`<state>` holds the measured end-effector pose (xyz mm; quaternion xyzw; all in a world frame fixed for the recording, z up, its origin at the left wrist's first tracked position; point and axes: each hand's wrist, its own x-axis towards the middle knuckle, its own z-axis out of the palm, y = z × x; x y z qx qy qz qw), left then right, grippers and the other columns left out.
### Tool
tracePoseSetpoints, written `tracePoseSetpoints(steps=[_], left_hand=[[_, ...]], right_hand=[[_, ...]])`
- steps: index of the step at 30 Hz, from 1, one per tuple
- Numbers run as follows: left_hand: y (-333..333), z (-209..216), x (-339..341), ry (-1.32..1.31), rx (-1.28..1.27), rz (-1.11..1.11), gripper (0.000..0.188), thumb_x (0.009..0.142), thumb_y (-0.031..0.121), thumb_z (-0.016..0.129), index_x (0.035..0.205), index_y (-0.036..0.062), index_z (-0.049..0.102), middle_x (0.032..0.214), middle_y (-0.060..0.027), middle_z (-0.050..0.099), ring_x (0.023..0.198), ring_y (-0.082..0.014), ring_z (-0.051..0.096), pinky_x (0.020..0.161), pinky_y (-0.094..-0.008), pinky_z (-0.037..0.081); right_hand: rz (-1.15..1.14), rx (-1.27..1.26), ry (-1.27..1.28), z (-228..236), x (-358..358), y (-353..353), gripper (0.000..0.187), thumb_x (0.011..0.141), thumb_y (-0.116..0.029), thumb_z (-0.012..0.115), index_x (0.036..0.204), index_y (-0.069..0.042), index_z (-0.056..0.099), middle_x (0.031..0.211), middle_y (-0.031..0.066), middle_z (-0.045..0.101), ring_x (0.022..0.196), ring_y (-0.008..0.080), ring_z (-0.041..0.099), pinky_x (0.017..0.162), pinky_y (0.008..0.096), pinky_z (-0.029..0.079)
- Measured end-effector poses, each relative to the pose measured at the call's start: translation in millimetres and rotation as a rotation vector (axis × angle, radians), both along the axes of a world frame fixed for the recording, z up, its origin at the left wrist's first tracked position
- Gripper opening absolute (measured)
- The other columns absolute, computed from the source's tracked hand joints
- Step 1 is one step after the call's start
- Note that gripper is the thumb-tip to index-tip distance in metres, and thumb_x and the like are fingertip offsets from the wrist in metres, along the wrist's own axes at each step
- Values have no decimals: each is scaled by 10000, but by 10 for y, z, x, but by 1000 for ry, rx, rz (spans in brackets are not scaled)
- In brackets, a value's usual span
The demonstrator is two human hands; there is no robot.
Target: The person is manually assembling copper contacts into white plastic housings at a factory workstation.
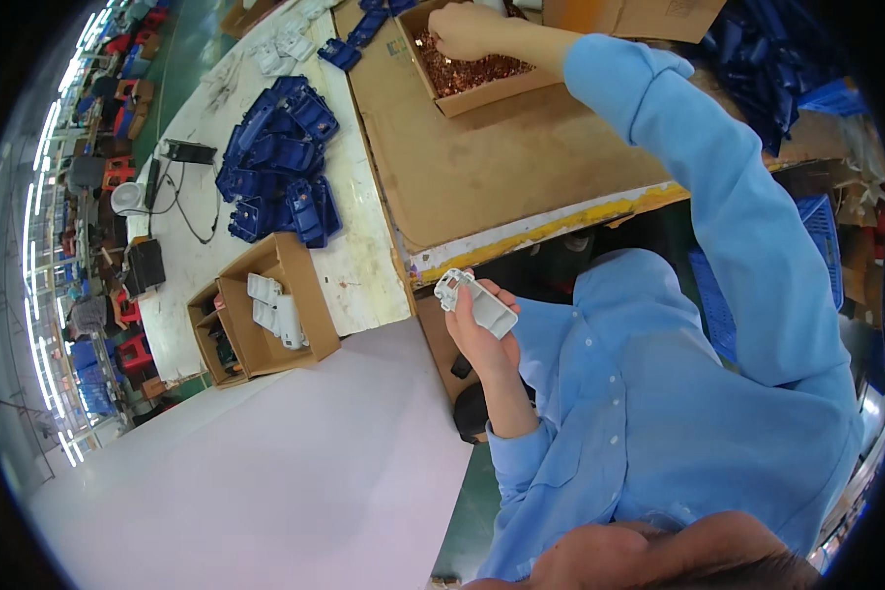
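Observation:
My left hand (484, 339) is wrapped around a white plastic housing (490, 307), held up in front of my blue shirt with its hollow side showing. The thumb lies along the housing's edge. My right hand (462, 31) reaches into an open cardboard box (449, 104) at the far side of the bench. Small copper-coloured metal parts (472, 75) fill that box. The right hand's fingers are bent down at the parts, and their tips are hidden, so whatever they may pinch does not show.
Blue plastic housings (283, 152) lie piled on the white table to the left. Nearer stands a divided cardboard box (320, 329) with white housings (277, 313) inside. More dark blue parts (772, 59) heap at the far right. A blue crate (821, 246) stands beyond my right arm.

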<state>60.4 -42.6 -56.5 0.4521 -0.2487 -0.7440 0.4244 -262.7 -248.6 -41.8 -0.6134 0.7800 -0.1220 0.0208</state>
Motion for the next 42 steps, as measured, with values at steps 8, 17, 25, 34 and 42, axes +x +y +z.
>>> tracePoseSetpoints(steps=[8, 17, 25, 34, 42], left_hand=[[116, 294, -142, -120, -132, -79, 278, 958, 243, 484, 1134, 27, 486, 876, -133, 643, 603, -200, 640, 479, -296, 524], [163, 382, -321, -133, -283, -151, 305, 956, 252, 469, 1136, 7, 500, 897, -150, 654, 577, -206, 635, 480, -298, 514], [243, 389, -561, -215, -347, -351, 310, 942, 226, 487, 1155, 2, 507, 932, -141, 663, 626, -183, 643, 510, -281, 517], [270, 367, -712, -247, -311, -619, 280, 897, 105, 490, 1156, 9, 538, 915, -64, 632, 745, -123, 615, 629, -256, 509], [332, 297, -681, -130, -340, -657, 195, 987, 160, 450, 1088, 20, 540, 859, -44, 613, 697, -96, 594, 603, -234, 501]], right_hand=[[82, -82, -341, -21, -146, 315, 134, 751, -118, 657, 845, -43, 716, 871, 139, 704, 843, 277, 676, 746, 400, 533], [263, -223, -798, 539, 320, 1514, 159, 770, -137, 670, 839, 7, 680, 780, 96, 679, 754, 171, 644, 703, 300, 511], [160, -254, -1263, 384, 562, 2459, 92, 825, -92, 666, 857, -7, 651, 795, 13, 649, 745, 75, 592, 681, 242, 481], [443, -55, -290, 608, 854, 2871, 99, 713, -88, 663, 802, -55, 637, 794, 85, 565, 800, 262, 594, 693, 398, 484], [503, -116, -97, 551, 1049, 2907, 160, 669, -109, 686, 812, -47, 650, 863, 85, 592, 837, 264, 607, 714, 384, 493]])
